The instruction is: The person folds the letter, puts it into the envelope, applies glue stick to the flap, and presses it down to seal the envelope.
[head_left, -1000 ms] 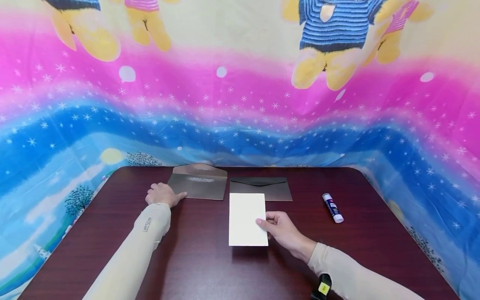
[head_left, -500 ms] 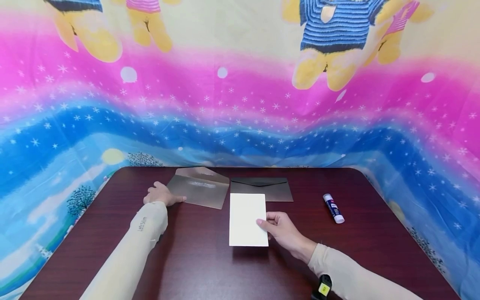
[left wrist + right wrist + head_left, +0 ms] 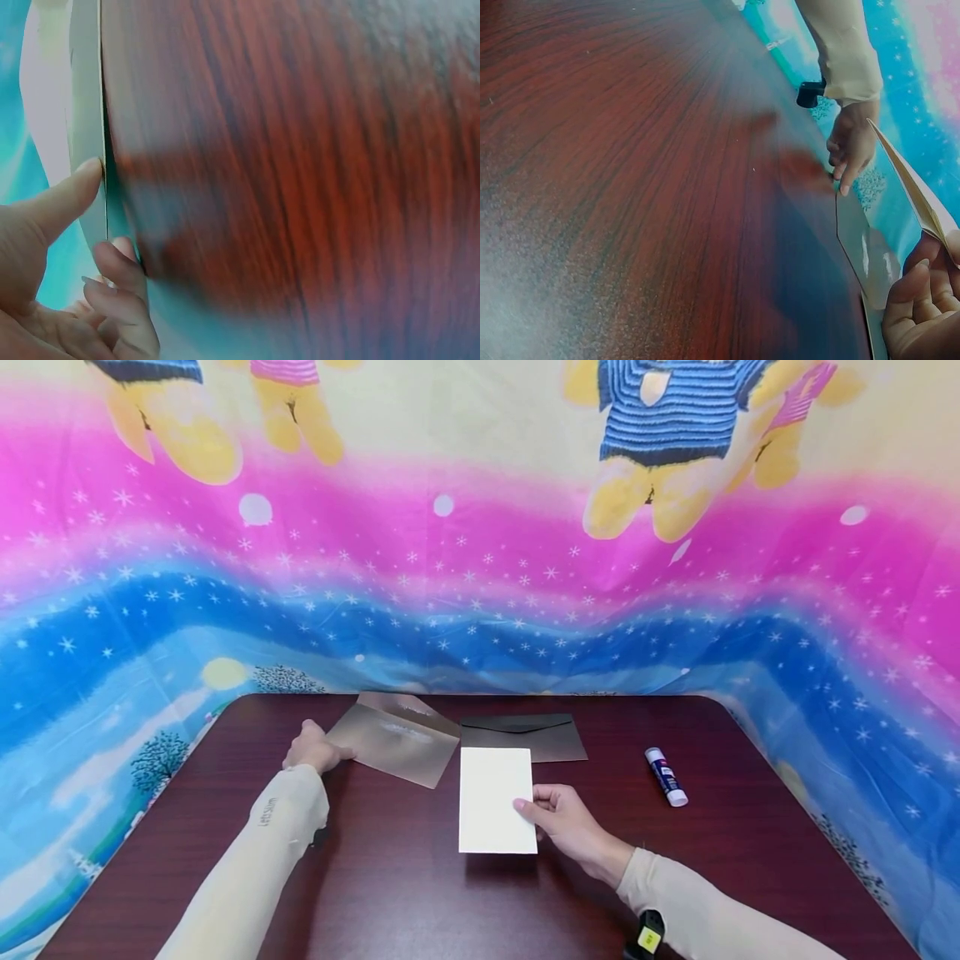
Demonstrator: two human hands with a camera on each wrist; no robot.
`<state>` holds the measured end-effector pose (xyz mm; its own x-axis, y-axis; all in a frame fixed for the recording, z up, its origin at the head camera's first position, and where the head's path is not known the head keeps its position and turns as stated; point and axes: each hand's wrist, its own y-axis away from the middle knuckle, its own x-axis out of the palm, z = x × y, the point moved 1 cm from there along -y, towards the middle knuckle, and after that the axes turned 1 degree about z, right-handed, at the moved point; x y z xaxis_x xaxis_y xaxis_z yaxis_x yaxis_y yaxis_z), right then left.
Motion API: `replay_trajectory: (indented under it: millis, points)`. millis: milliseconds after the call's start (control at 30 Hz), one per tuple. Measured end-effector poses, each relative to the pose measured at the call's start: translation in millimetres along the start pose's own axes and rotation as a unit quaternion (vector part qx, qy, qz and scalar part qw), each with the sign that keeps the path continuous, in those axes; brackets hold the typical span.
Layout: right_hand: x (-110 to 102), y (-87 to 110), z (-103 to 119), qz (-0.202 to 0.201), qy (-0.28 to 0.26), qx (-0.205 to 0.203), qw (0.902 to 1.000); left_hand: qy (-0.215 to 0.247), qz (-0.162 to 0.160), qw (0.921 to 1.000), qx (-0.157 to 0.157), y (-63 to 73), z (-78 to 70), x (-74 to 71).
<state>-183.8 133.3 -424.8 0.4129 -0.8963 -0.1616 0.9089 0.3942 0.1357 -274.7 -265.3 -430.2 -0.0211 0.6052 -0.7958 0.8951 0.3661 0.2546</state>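
Observation:
At the back left of the table lies a grey-brown envelope [image 3: 393,747], its flap unfolded away from me and whitish smears on flap and body. My left hand [image 3: 313,748] pinches its left corner; in the left wrist view the thumb [image 3: 79,191] lies on one side of the edge and curled fingers [image 3: 124,300] on the other. My right hand [image 3: 566,825] grips a blank white card [image 3: 495,802] by its right edge, thumb on top, above the table. From the right wrist, the card [image 3: 911,184] appears layered, like a folded sheet.
A second dark envelope [image 3: 547,745], flap down, lies behind the card and partly hidden by it. Off to the right rests a glue stick [image 3: 666,777], capped in white. A printed cloth [image 3: 480,568] hangs behind the table's [image 3: 390,868] back edge.
The left envelope has turned clockwise, its near right corner swinging toward me. My left hand has shifted slightly left with its corner. The right hand and card have stayed put.

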Motion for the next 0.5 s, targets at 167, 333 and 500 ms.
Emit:
replay_trajectory:
  millis: [167, 333, 500]
  points:
    - [0.5, -0.7, 0.2, 0.002, -0.002, -0.001, 1.0, 0.056, -0.017, 0.9983, 0.005, -1.0, 4.0, 0.3]
    - [0.6, -0.9, 1.3, 0.002, -0.005, 0.002, 1.0, 0.102, -0.023, 0.9943, 0.018, -2.1, 5.7, -2.2]
    - [-0.1, -1.1, 1.1, 0.001, -0.003, 0.003, 1.0, 0.127, -0.039, 0.9907, 0.029, -2.9, 6.4, -5.8]
